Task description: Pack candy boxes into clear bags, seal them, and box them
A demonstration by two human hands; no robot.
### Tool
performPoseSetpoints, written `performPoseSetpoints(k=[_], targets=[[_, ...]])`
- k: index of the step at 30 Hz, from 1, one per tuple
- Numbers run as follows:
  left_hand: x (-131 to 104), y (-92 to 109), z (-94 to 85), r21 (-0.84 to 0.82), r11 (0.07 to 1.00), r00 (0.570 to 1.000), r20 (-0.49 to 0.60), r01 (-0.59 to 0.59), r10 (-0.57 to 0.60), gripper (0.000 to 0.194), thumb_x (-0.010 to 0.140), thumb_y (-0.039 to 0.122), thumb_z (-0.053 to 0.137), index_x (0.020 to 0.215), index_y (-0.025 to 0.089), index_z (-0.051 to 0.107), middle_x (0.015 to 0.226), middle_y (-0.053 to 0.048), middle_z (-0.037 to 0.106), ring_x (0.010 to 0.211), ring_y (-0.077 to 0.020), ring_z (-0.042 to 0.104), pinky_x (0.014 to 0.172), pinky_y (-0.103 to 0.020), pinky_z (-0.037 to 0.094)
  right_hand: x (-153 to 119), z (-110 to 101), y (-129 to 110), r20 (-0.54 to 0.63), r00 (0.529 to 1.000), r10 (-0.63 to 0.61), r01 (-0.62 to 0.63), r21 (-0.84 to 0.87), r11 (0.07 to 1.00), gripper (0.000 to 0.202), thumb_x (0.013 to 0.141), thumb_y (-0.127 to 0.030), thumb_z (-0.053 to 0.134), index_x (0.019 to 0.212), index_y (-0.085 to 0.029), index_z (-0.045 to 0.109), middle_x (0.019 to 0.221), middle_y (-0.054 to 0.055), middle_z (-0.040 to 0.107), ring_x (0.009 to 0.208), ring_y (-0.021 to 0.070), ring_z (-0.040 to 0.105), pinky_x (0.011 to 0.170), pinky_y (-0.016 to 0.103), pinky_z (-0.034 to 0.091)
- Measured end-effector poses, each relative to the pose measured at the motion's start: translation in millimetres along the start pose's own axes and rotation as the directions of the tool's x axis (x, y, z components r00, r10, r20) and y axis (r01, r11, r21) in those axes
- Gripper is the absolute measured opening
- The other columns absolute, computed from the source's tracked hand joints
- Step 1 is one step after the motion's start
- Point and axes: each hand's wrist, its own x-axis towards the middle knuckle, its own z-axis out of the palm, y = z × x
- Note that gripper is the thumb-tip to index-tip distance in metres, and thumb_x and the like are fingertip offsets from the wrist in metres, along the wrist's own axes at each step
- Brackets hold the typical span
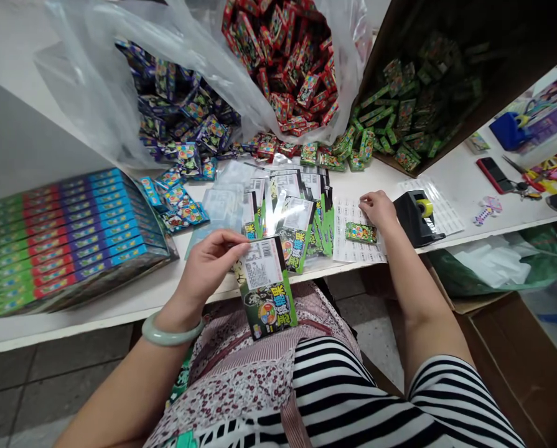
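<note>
My left hand [219, 258] pinches the top edge of a black-and-green printed candy card [269, 292], which hangs tilted over the table's front edge. The card has a white label panel with a barcode. My right hand [379, 208] is over a sheet of small printed stickers [346, 214], thumb and forefinger closed together. Whatever is between those fingertips is too small to make out. A small green candy box [361, 233] lies on the sheet just below that hand. More printed cards [294, 233] are spread in an overlapping pile between my hands.
Behind are plastic bags of purple packets [194, 112] and red boxes [301, 93], and a carton of green boxes [404, 112]. Stacked display boxes [73, 242] and loose blue packets [180, 202] are left. A tape dispenser [416, 221], scissors [546, 174] and red-black device [495, 174] are right.
</note>
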Motion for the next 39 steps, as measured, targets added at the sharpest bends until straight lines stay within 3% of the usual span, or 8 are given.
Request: performPoseSetpoints(k=[10,15,19,21,23,26,29,39], targets=[[-2,-2,2.6,-0.044,0.999,1.0,-0.016,-0.015,0.014,0.018,0.07,0.033,0.08,0.075,0.02,0.068,0.078,-0.003,0.068,0.074,-0.0139,0.062,0.065,-0.024,0.052,-14,-2,-2,-0.057,0.998,-0.025,0.037,0.219,0.975,0.009,0.077,-0.025,0.064,0.081,-0.021,0.07,0.1,0.007,0.067,0.095,0.0224,0.061,0.097,0.04,0.045],[-3,2,2.6,-0.042,0.998,0.998,0.038,-0.042,0.044,0.018,0.072,0.033,0.079,0.077,0.019,0.068,0.08,-0.003,0.069,0.075,-0.0143,0.064,0.067,-0.025,0.053,-23,-18,5,-0.053,0.994,0.099,-0.062,0.483,0.873,0.015,0.077,-0.035,0.06,0.078,-0.02,0.059,0.076,0.001,0.06,0.069,0.0163,0.058,0.073,0.037,0.053],[-4,5,8.4,-0.029,0.997,0.994,0.078,-0.078,0.08,0.019,0.075,0.034,0.078,0.079,0.019,0.066,0.08,-0.002,0.068,0.076,-0.0138,0.063,0.069,-0.026,0.053,-51,-47,-46,-0.04,0.997,-0.064,0.075,0.655,0.752,0.019,0.08,-0.04,0.063,0.082,-0.022,0.058,0.073,-0.002,0.057,0.068,0.014,0.055,0.071,0.032,0.051],[-5,7,12.2,-0.024,0.995,0.991,0.089,-0.1,0.102,0.02,0.077,0.034,0.078,0.08,0.019,0.065,0.079,-0.002,0.066,0.075,-0.0132,0.062,0.068,-0.026,0.052,-70,-63,-94,0.059,0.937,-0.344,0.194,0.731,0.655,0.018,0.08,-0.039,0.069,0.083,-0.022,0.062,0.077,-0.001,0.061,0.072,0.0142,0.057,0.074,0.032,0.05],[-6,8,14.6,-0.023,0.992,0.986,0.11,-0.124,0.125,0.019,0.079,0.034,0.076,0.081,0.019,0.064,0.079,-0.002,0.065,0.075,-0.0127,0.061,0.068,-0.026,0.051,-86,-74,-145,0.182,0.805,-0.565,0.255,0.753,0.606,0.016,0.083,-0.036,0.068,0.083,-0.021,0.063,0.079,0.0,0.064,0.073,0.0144,0.058,0.074,0.032,0.049],[-10,12,14.0,-0.013,0.986,0.977,0.136,-0.165,0.165,0.018,0.083,0.034,0.073,0.083,0.019,0.063,0.081,-0.002,0.064,0.077,-0.0127,0.06,0.07,-0.026,0.05,-94,-76,-203,0.246,0.635,-0.732,0.339,0.763,0.551,0.015,0.082,-0.033,0.07,0.078,-0.021,0.063,0.077,0.0,0.064,0.071,0.0141,0.056,0.07,0.031,0.047],[-13,14,9.9,-0.006,0.979,0.969,0.144,-0.201,0.2,0.016,0.087,0.034,0.068,0.085,0.019,0.062,0.082,-0.001,0.062,0.077,-0.0127,0.058,0.07,-0.026,0.049,-86,-62,-231,0.318,0.531,-0.785,0.378,0.741,0.556,0.013,0.08,-0.03,0.071,0.075,-0.021,0.064,0.071,-0.001,0.063,0.067,0.0133,0.054,0.064,0.029,0.043],[-13,12,0.7,-0.05,0.989,0.977,0.158,-0.139,0.145,0.013,0.092,0.031,0.06,0.086,0.019,0.061,0.084,-0.001,0.062,0.08,-0.0147,0.058,0.074,-0.029,0.047,-67,-34,-244,0.471,0.432,-0.769,0.233,0.766,0.6,0.023,0.075,-0.041,0.08,0.074,-0.023,0.065,0.064,-0.004,0.062,0.06,0.012,0.053,0.054,0.027,0.04]])
